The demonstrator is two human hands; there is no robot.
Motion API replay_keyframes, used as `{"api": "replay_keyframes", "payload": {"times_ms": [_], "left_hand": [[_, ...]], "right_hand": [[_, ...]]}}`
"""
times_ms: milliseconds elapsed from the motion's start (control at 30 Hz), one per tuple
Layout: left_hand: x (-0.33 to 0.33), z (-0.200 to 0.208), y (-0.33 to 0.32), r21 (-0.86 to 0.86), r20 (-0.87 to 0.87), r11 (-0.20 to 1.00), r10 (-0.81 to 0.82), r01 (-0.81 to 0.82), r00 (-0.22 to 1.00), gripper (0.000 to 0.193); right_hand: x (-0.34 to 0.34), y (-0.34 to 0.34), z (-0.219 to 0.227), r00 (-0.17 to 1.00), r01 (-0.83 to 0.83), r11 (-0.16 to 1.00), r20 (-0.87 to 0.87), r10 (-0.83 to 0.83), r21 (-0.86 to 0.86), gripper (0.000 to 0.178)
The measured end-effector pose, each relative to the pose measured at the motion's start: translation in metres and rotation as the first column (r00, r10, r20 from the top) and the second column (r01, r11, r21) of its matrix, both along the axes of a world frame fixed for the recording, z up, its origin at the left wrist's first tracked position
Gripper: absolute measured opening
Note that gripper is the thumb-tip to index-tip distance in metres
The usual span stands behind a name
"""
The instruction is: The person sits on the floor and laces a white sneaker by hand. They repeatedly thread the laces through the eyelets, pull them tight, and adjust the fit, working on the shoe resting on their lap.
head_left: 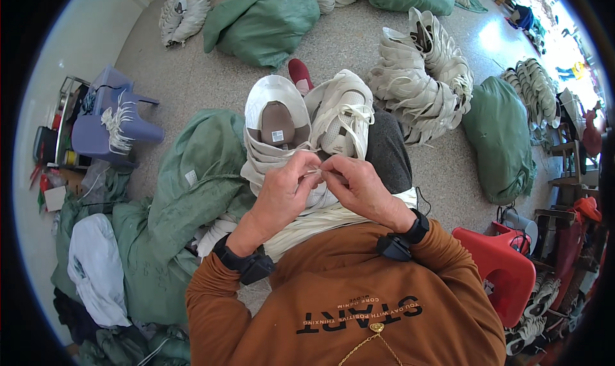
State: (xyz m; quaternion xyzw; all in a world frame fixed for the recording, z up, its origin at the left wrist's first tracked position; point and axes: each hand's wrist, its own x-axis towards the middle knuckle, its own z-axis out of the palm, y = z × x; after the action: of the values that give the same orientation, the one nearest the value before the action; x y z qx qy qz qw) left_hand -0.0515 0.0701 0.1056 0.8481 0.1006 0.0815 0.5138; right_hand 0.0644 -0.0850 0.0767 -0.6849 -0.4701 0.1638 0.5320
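Both hands meet over my lap, fingertips nearly touching. My left hand (287,185) pinches a thin white shoelace (313,171), of which only a bit shows. My right hand (360,185) is closed in a pinch at the same spot, its fingertips on the lace. Just beyond them lies a cream shoe upper (343,119) with a white lace looped through its eyelets. Left of it, a stack of white uppers (268,154) shows a brown inside with a small label. A bundle of cream laces (307,233) lies across my lap under my wrists.
Green sacks (198,174) crowd my left side, and another green sack (500,142) stands to the right. Ahead are strung rows of uppers (416,78). A purple stool (106,132) holding laces (118,124) is at left. A red stool (503,270) stands close at right.
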Motion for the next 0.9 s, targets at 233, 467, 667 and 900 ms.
{"api": "replay_keyframes", "payload": {"times_ms": [233, 467, 667, 900], "left_hand": [[0.001, 0.005, 0.006, 0.088, -0.038, 0.991, -0.097, 0.100, 0.995, 0.010], [0.010, 0.008, 0.009, -0.503, -0.200, 0.859, -0.220, 0.093, 0.955, 0.008], [0.055, -0.070, 0.004, 0.365, 0.090, 0.928, 0.039, -0.069, 0.995, 0.074], [0.104, -0.125, -0.014, 0.606, 0.085, 0.780, 0.135, -0.159, 0.987, 0.091]], "right_hand": [[0.002, -0.003, -0.001, 0.988, -0.106, 0.994, 0.111, 0.104, 0.012, 0.014], [0.007, -0.017, 0.008, 0.987, -0.130, 0.991, 0.097, 0.131, -0.018, 0.013], [0.012, -0.038, 0.039, 0.996, -0.067, 0.996, -0.055, 0.071, 0.063, 0.015], [-0.038, -0.037, 0.075, 0.741, -0.560, 0.800, -0.302, 0.599, 0.214, 0.012]]}}
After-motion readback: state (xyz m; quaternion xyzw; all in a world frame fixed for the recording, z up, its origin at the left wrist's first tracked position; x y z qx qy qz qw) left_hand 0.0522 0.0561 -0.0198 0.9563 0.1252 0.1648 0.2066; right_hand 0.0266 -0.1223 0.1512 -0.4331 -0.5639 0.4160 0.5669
